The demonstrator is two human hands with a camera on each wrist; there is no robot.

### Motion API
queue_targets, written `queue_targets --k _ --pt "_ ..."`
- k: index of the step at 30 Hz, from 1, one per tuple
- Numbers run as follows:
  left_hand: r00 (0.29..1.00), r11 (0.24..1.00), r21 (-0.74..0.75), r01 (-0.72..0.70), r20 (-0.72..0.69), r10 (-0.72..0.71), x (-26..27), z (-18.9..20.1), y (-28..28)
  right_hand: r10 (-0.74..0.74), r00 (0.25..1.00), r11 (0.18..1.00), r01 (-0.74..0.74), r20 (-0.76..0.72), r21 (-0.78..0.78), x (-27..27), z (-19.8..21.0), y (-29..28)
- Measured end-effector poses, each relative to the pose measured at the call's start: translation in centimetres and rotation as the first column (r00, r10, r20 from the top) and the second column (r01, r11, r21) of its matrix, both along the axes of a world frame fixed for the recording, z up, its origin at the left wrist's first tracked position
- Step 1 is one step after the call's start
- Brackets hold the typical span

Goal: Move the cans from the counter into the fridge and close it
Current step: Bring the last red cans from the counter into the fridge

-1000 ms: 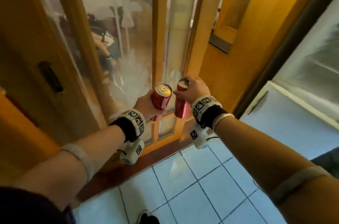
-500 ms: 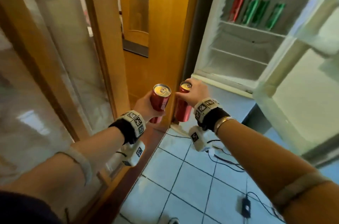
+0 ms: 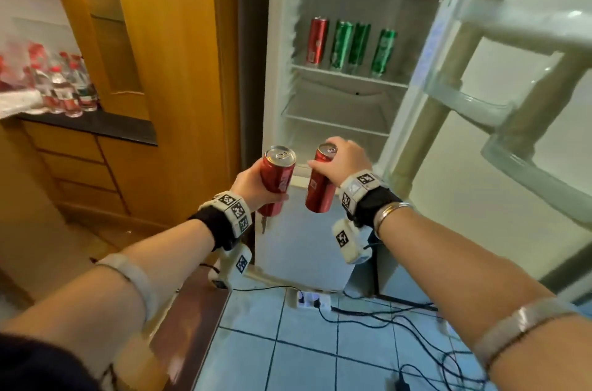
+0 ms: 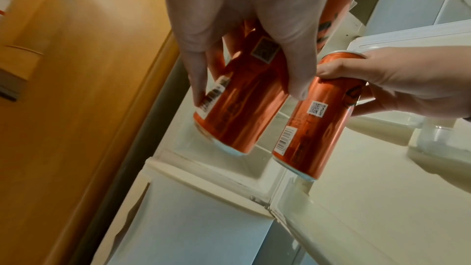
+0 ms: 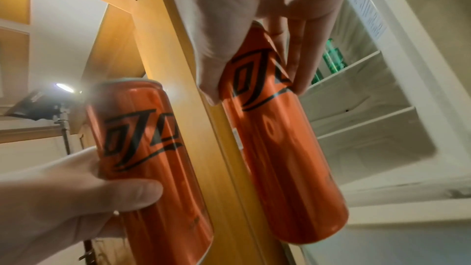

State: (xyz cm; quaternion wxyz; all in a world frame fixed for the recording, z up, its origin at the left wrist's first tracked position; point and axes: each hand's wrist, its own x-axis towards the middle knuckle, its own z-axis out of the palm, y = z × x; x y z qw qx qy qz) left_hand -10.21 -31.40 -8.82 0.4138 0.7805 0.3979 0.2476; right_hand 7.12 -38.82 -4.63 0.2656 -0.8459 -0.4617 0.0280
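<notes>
My left hand (image 3: pixel 253 187) grips a slim red can (image 3: pixel 276 179) round its body, tilted slightly. My right hand (image 3: pixel 339 163) holds a second red can (image 3: pixel 318 190) from above near its top. In the left wrist view the left hand's can (image 4: pixel 237 96) and the right hand's can (image 4: pixel 316 120) hang side by side. In the right wrist view the right hand's can (image 5: pixel 275 138) hangs under the fingers, the other can (image 5: pixel 150 154) at left. The white fridge (image 3: pixel 323 253) stands open ahead. One red can (image 3: pixel 317 41) and three green cans (image 3: pixel 358 45) stand on its upper shelf (image 3: pixel 349 77).
The fridge door (image 3: pixel 512 96) swings open to the right, its shelves jutting out. A wooden panel (image 3: pixel 179 70) borders the fridge on the left. Water bottles (image 3: pixel 61 83) stand on a dark counter (image 3: pixel 105 125) far left. A power strip (image 3: pixel 312 299) and cables (image 3: pixel 400 320) lie on the tiled floor.
The view has swung right from the glass door to face the open fridge. Both hands still hold their cans side by side, now in front of the fridge's lower opening.
</notes>
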Motion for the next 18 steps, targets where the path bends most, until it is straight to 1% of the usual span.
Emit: queue_targets --k 3,7,10,14,18 --pt "0.999 0.998 0.031 0.052 0.009 -0.052 3.5 1.1 3.2 -0.040 0.999 0.999 0.040 0.017 0.031 3.0 1.4 2.5" --pt "0.992 0.990 0.073 0.123 0.007 -0.124 7.8 2.1 8.5 -0.098 0.994 0.995 0.098 0.045 0.011 7.1 2.8 7.0" --pt "0.988 0.983 0.105 0.150 0.010 -0.152 10.7 2.6 12.9 -0.153 0.987 0.988 0.152 0.048 0.020 10.0 3.8 10.6" --pt "0.976 0.970 0.111 0.214 0.004 -0.216 14.4 3.3 19.0 -0.227 0.972 0.973 0.223 0.067 0.064 13.8 6.3 15.6" --pt "0.964 0.957 0.120 0.265 -0.035 -0.263 17.9 4.1 24.1 -0.306 0.950 0.945 0.294 0.068 0.141 17.7 9.4 20.0"
